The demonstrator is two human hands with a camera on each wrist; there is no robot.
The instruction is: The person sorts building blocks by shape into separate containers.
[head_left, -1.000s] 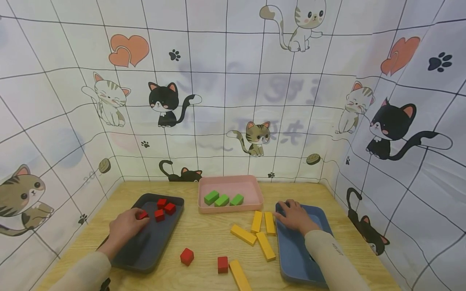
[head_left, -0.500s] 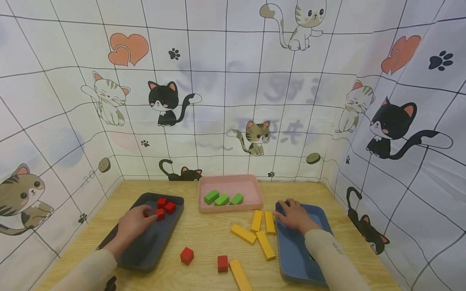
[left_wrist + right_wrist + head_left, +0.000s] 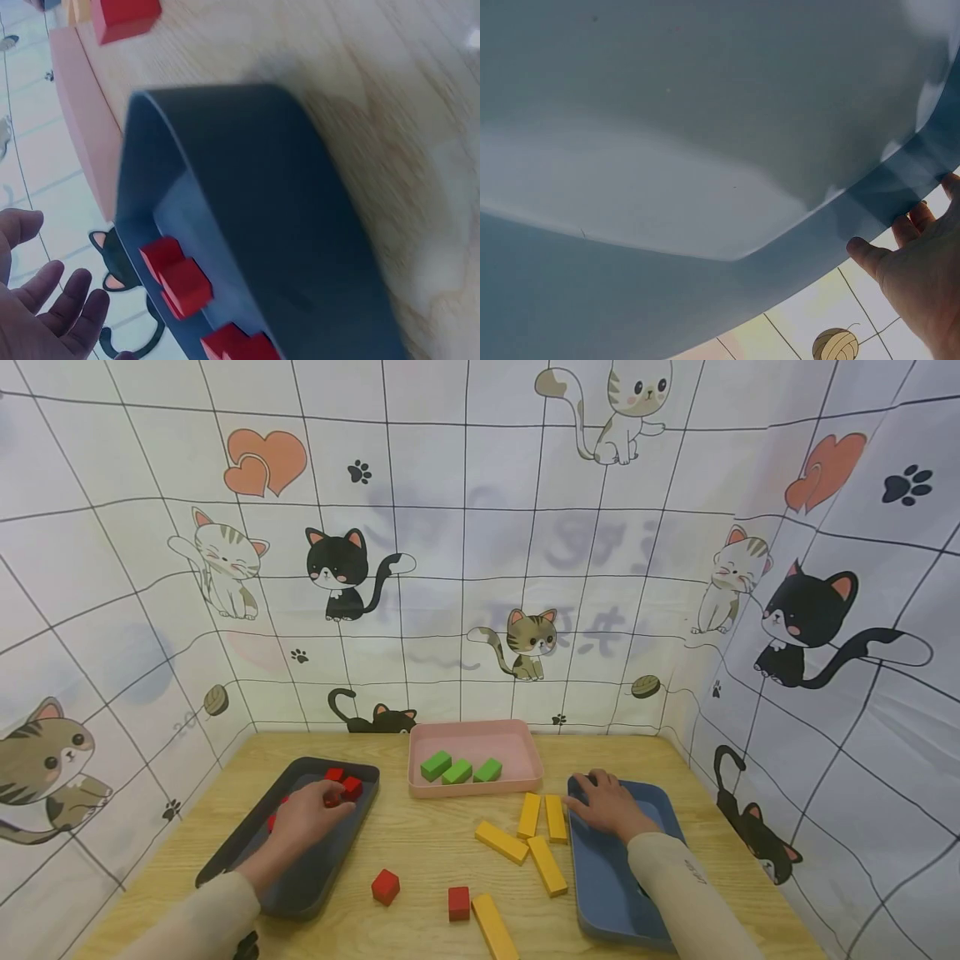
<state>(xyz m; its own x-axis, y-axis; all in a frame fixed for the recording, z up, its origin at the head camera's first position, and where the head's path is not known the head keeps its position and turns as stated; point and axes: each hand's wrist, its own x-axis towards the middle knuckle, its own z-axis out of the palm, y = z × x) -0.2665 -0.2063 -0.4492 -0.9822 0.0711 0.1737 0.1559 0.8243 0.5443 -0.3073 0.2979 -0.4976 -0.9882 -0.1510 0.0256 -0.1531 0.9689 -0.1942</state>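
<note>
My left hand (image 3: 311, 814) hovers over the dark grey tray (image 3: 307, 893), its fingertips by the red cubes (image 3: 352, 787) at the far end. Other red cubes show partly behind the hand, on its left side. The left wrist view shows the left hand (image 3: 52, 315) with loosely spread fingers and nothing in them, and red cubes (image 3: 186, 286) inside the tray (image 3: 270, 187). On the right, my right hand (image 3: 607, 806) rests on the far left corner of the blue tray (image 3: 600, 893). Close up, the right hand (image 3: 922, 262) touches that tray's rim (image 3: 877, 199) with its fingertips.
A pink tray (image 3: 517, 752) with green blocks (image 3: 457, 773) stands at the back of the wooden table (image 3: 420, 835). Several yellow blocks (image 3: 547, 867) lie left of the blue tray. Two red cubes (image 3: 386, 887) lie on the table nearer the front. A cat-print curtain (image 3: 450, 560) surrounds the table.
My left hand has let go of a red cube in the dark grey tray and moved right, towards the far cubes. The right hand has stayed in place.
</note>
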